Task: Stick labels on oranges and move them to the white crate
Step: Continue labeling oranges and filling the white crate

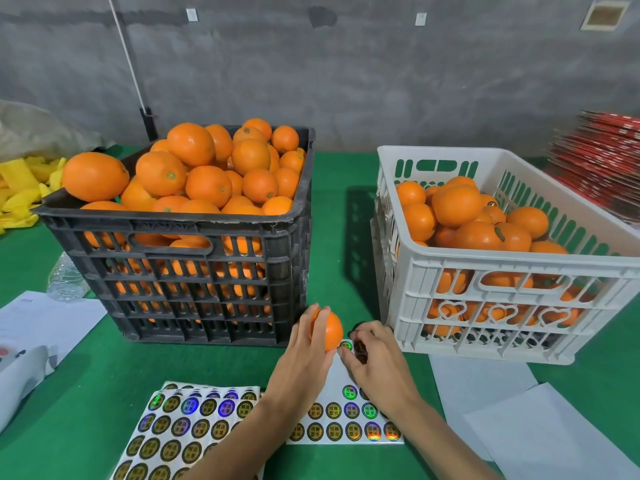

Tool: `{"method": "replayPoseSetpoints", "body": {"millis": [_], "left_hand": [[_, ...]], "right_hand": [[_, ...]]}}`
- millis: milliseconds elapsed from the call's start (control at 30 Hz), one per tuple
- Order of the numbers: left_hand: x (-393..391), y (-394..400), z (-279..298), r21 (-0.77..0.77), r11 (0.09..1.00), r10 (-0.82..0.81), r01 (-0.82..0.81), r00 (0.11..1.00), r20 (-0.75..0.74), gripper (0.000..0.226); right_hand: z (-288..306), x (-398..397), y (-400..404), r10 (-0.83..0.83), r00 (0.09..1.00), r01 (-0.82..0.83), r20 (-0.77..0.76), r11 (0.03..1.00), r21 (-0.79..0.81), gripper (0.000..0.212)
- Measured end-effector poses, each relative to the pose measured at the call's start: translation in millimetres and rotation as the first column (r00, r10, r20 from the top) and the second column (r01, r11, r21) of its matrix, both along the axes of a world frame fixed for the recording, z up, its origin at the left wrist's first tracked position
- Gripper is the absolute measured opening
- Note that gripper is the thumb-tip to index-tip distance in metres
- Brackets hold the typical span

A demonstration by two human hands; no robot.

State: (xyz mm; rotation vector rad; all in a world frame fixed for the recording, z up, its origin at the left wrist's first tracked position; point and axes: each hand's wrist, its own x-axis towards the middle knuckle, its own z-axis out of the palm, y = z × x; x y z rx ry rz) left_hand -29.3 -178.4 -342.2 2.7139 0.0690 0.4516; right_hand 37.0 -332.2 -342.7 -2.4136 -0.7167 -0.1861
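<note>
My left hand [306, 351] grips an orange [331, 330] just above the green table, in front of the black crate [194, 258] heaped with oranges. My right hand [372, 355] is beside it, fingertips pinched over a round shiny label [345, 345] at the top of a partly used label sheet [343, 417]. I cannot tell whether the label is lifted off the sheet. The white crate [502, 296] stands to the right, roughly half full of oranges, some showing labels.
Full label sheets [183, 431] lie at the front left. Blank backing sheets [512, 403] lie at the front right. Papers and a plastic bottle [65, 278] are on the left, yellow wrappers [24, 188] at the far left, red flat boxes [602, 168] at the far right.
</note>
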Motion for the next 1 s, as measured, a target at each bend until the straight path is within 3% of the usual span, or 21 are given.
{"method": "replayPoseSetpoints", "body": {"millis": [200, 400, 600, 800, 1000], "left_hand": [[0.7, 2.0, -4.0, -0.007, 1.000, -0.014, 0.014, 1.000, 0.009, 0.071], [0.2, 2.0, -5.0, -0.019, 1.000, -0.010, 0.011, 1.000, 0.013, 0.072], [0.2, 1.9, -4.5, -0.029, 0.999, -0.017, 0.018, 0.999, 0.027, 0.069], [-0.3, 1.5, -3.9, -0.025, 1.000, -0.006, 0.006, 1.000, 0.004, 0.071], [-1.8, 1.1, -0.7, -0.026, 1.000, -0.002, 0.001, 1.000, -0.015, 0.072]], "right_hand": [[2.5, 2.2, -9.8, 0.104, 0.992, -0.091, 0.073, 0.982, -0.165, 0.057], [0.0, 1.2, -4.0, 0.055, 0.992, -0.046, 0.113, 0.996, -0.079, 0.040], [1.1, -2.9, 1.0, 0.023, 0.974, 0.000, 0.225, 0.995, -0.098, 0.028], [6.4, -2.5, 2.3, 0.140, 0.877, 0.004, 0.459, 0.954, -0.299, 0.028], [10.0, 2.9, -8.1, 0.266, 0.832, -0.065, 0.487, 0.918, -0.390, 0.029]]}}
